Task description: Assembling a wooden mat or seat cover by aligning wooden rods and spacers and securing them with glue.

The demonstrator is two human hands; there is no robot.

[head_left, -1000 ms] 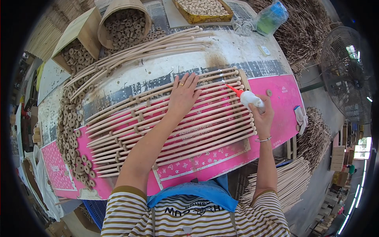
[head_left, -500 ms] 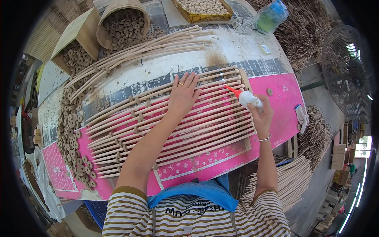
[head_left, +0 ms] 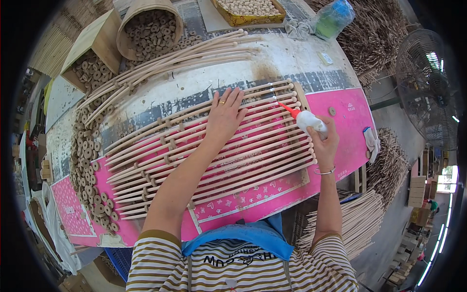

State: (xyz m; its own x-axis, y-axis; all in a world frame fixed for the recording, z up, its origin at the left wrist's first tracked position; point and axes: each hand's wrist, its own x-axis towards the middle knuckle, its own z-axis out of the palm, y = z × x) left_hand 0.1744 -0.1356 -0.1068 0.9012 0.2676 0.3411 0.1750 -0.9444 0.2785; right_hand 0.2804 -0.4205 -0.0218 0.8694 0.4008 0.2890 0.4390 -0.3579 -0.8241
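Probably light and squeezable, the bottle (head_left: 310,121) suits a hold around its body, the right hand (head_left: 327,142) closed on it toward the tabletop's (head_left: 219,74) right edge, the left hand (head_left: 225,117) spread flat on stiff-looking sticks (head_left: 253,183).

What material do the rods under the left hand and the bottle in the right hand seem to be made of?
The rods look like wood, smooth and seemingly uncoated: pale tan, with little gloss. The bottle is probably plastic: smooth, whitish and moulded-looking; its tapered red nozzle, evenly coloured, is likely plastic too.
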